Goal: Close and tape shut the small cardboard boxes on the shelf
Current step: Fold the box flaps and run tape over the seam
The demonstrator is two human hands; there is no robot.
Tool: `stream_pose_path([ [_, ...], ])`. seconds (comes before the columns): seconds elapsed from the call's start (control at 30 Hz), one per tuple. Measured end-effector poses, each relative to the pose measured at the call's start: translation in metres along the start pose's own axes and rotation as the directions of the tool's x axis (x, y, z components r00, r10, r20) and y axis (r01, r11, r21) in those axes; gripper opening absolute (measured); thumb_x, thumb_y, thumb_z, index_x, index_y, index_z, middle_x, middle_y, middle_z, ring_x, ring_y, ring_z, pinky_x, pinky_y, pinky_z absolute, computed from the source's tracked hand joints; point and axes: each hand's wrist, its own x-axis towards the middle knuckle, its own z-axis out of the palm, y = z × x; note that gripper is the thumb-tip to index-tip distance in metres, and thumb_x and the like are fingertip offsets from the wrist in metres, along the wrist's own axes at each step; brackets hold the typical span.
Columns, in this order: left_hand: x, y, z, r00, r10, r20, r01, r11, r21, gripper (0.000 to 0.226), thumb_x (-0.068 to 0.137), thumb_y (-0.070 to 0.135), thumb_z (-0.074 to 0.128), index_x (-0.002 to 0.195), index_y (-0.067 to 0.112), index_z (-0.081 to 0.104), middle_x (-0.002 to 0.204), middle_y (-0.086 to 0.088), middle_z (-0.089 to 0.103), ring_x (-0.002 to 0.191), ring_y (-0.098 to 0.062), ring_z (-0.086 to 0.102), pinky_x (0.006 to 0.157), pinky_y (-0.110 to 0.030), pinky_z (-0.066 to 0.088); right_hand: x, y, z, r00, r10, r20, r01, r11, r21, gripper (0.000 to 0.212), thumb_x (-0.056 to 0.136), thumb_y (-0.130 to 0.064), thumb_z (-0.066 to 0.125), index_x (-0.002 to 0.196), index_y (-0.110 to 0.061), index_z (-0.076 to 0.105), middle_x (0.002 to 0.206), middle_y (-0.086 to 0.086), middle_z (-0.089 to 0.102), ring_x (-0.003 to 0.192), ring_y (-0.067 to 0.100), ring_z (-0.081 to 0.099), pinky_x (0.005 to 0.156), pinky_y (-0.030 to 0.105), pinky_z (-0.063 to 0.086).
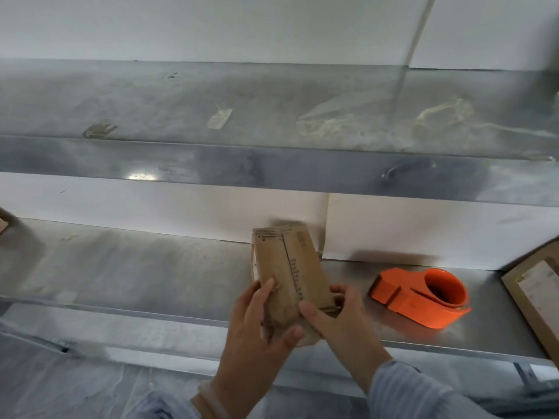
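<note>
I am holding the small cardboard box [290, 273] at the lower centre of the frame, above the front part of the lower shelf [136, 267], with its long axis tilting away from me toward the back wall. My left hand [260, 337] is gripping the near left side, fingers curling onto the upward face and thumb lying across the near end. My right hand [338, 316] is gripping the near right side, thumb pressing along the upward face and the other fingers wrapping the right edge. Whether the box is touching the shelf I cannot tell. I am judging the box to be light and thin-walled: the card is looking creased and worn, so it is likely to yield under a hard squeeze. Hold is best taken at edges and corners, where card is stiffest, leaving the central seam free for tape. The orange tape dispenser [423, 297] is lying on the shelf just right of the box. A second carton [538, 297] is showing at the right edge of the frame. Tape scraps [219, 117] are sticking to the upper shelf [151, 95].
</note>
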Motion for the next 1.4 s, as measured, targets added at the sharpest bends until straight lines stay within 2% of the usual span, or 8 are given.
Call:
stream_pose_path([
  [0.23, 0.012, -0.019, -0.024, 0.999, 0.003, 0.036, -0.003, 1.000, -0.013, 0.063, 0.076, 0.039, 0.067, 0.130, 0.064, 0.043, 0.139, 0.031, 0.038, 0.126, 0.000, 0.047, 0.095, -0.021, 0.052, 0.002, 0.018, -0.029, 0.962, -0.098, 0.256, 0.174, 0.940, -0.294, 0.049, 0.073, -0.050, 0.075, 0.114, -0.042, 0.050, 0.110, -0.017, 0.055, 0.101, -0.002, 0.056, 0.089, 0.020, 0.048],
  [0.47, 0.019, -0.016, -0.009, 0.998, -0.065, 0.017, 0.066, 0.997, -0.039, 0.068, 0.079, 0.032, 0.069, 0.140, 0.047, 0.043, 0.137, 0.018, 0.046, 0.122, -0.013, 0.054, 0.098, -0.042, 0.052, 0.046, 0.047, -0.134, 0.893, -0.306, -0.331, 0.059, 0.808, -0.586, 0.056, 0.082, -0.027, 0.072, 0.132, -0.019, 0.047, 0.129, 0.005, 0.051, 0.125, 0.026, 0.043, 0.107, 0.036, 0.032],
  [0.63, 0.017, -0.003, -0.005, 0.994, -0.107, 0.024, 0.108, 0.993, -0.039, 0.084, 0.075, 0.036, 0.064, 0.145, 0.044, 0.019, 0.129, 0.024, 0.044, 0.116, -0.015, 0.056, 0.086, -0.021, 0.053, 0.062, 0.067, -0.170, 0.985, -0.140, -0.096, 0.011, 0.616, -0.788, 0.067, 0.098, -0.046, 0.046, 0.154, -0.022, 0.018, 0.141, 0.010, 0.052, 0.127, 0.030, 0.048, 0.107, 0.042, 0.036],
  [0.73, 0.015, 0.006, -0.005, 0.992, -0.125, 0.002, 0.125, 0.991, -0.042, 0.083, 0.071, 0.036, 0.064, 0.140, 0.047, 0.019, 0.128, 0.026, 0.044, 0.118, -0.017, 0.054, 0.094, -0.034, 0.051, 0.065, 0.068, -0.176, 0.977, -0.206, 0.054, 0.128, 0.366, -0.922, 0.063, 0.102, -0.049, 0.029, 0.156, -0.026, 0.006, 0.137, -0.002, 0.058, 0.126, 0.020, 0.053, 0.115, 0.043, 0.025],
  [0.9, 0.014, 0.013, -0.005, 0.994, -0.107, -0.002, 0.107, 0.994, -0.015, 0.077, 0.072, 0.036, 0.065, 0.130, 0.058, 0.020, 0.141, 0.013, 0.041, 0.125, -0.018, 0.049, 0.100, -0.047, 0.050, 0.073, 0.087, -0.187, 0.857, -0.408, 0.316, 0.358, 0.029, -0.933, 0.088, 0.081, -0.036, 0.070, 0.153, -0.023, 0.020, 0.108, 0.000, 0.072, 0.092, 0.013, 0.069, 0.111, 0.038, 0.022],
  [1.0, 0.016, 0.014, -0.007, 0.994, -0.109, -0.013, 0.108, 0.994, -0.014, 0.076, 0.072, 0.037, 0.065, 0.130, 0.059, 0.021, 0.145, 0.010, 0.038, 0.128, -0.014, 0.046, 0.103, -0.047, 0.047, 0.077, 0.083, -0.191, 0.860, -0.349, 0.371, 0.380, -0.046, -0.924, 0.086, 0.087, -0.039, 0.061, 0.156, -0.027, 0.011, 0.112, -0.004, 0.071, 0.103, 0.013, 0.066, 0.113, 0.031, 0.024],
  [1.23, 0.014, 0.014, -0.016, 0.995, -0.038, -0.095, 0.050, 0.991, 0.126, 0.078, 0.074, 0.050, 0.062, 0.138, 0.063, 0.020, 0.149, 0.001, 0.037, 0.132, -0.019, 0.044, 0.102, -0.055, 0.046, 0.071, 0.066, -0.182, 0.955, -0.190, 0.227, 0.266, 0.212, -0.940, 0.087, 0.094, -0.042, 0.053, 0.153, -0.042, -0.011, 0.132, -0.006, 0.059, 0.111, 0.019, 0.061, 0.093, 0.031, 0.048],
  [1.4, 0.023, 0.039, -0.027, 0.924, 0.317, -0.215, -0.203, 0.882, 0.426, 0.073, 0.090, 0.060, 0.047, 0.142, 0.010, 0.043, 0.145, -0.017, 0.040, 0.133, -0.032, 0.038, 0.108, -0.045, 0.035, 0.044, 0.055, -0.173, 0.994, -0.112, 0.015, 0.110, 0.929, -0.353, 0.084, 0.085, -0.021, 0.073, 0.150, -0.044, 0.024, 0.119, -0.008, 0.063, 0.103, 0.020, 0.064, 0.087, 0.034, 0.052],
])
